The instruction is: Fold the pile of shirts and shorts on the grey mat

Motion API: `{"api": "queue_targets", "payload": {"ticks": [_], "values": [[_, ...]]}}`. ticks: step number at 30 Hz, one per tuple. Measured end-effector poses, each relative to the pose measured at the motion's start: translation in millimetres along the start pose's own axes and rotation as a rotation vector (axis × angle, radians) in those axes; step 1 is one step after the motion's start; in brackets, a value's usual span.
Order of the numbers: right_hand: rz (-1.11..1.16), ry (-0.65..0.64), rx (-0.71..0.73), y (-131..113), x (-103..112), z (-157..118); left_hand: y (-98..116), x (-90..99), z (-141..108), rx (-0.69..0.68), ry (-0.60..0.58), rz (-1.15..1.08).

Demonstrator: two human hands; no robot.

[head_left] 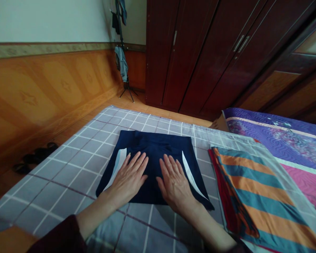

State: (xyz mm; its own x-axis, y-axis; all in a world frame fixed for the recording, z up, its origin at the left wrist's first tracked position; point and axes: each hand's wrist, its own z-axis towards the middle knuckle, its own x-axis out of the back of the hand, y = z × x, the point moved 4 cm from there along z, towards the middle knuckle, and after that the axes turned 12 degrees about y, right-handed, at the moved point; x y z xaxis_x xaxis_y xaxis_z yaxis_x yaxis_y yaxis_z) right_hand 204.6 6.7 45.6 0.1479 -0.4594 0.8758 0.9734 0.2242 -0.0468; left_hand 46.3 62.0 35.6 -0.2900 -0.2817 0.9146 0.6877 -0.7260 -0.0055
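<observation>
My left hand (126,180) and right hand (176,186) press flat on the navy shorts (155,147), fingers open, gripping nothing. The shorts lie smooth, not folded small, on a grey checked sheet (68,186), near a striped cloth (260,189).

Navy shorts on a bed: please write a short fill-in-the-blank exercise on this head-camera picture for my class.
1. The left hand and right hand lie flat on the navy shorts, which show a ____ stripe on each side.
2. A folded striped cloth lies to the ____ of the shorts.
3. Dark shoes sit on the ____ beside the grey checked bedsheet.

Missing words: white, right, floor.
</observation>
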Motion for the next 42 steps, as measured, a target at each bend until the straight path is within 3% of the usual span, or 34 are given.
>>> {"api": "queue_targets", "payload": {"ticks": [3,6,9,13,15,18,22,24,32,35,39,42], "values": [[0.107,-0.098,0.016,-13,-26,31,-14,-17.1,17,0.000,-0.034,-0.034],[0.128,-0.139,-0.021,-2,-47,37,-26,-36.2,20,0.004,-0.082,-0.063],[0.050,-0.130,-0.076,31,-51,20,-29,-42.3,17,0.010,-0.089,-0.072],[-0.115,-0.074,-0.229,84,-41,-15,-29,-38.9,16,0.015,-0.073,-0.084],[-0.174,-0.044,-0.309,97,-35,-26,-29,-38.2,16,0.013,-0.066,-0.090],[-0.202,0.011,-0.311,80,-26,-30,-30,-38.8,16,0.009,-0.053,-0.100],[-0.084,0.011,-0.092,21,-23,-28,-29,-38.9,16,0.007,-0.042,-0.105],[-0.036,-0.021,-0.018,7,-23,-34,-29,-38.3,16,0.008,-0.040,-0.107],[-0.206,0.069,-0.166,64,-12,-71,-31,-31.3,19,0.005,-0.029,-0.130],[-0.202,0.102,-0.136,42,-7,-65,-10,-19.8,19,-0.021,-0.001,-0.132],[-0.093,0.017,-0.012,-7,-10,-45,31,-11.6,10,-0.189,-0.025,-0.173],[-0.047,-0.041,0.022,-12,-13,-45,34,-13.0,-3,-0.225,-0.065,-0.145]]}}
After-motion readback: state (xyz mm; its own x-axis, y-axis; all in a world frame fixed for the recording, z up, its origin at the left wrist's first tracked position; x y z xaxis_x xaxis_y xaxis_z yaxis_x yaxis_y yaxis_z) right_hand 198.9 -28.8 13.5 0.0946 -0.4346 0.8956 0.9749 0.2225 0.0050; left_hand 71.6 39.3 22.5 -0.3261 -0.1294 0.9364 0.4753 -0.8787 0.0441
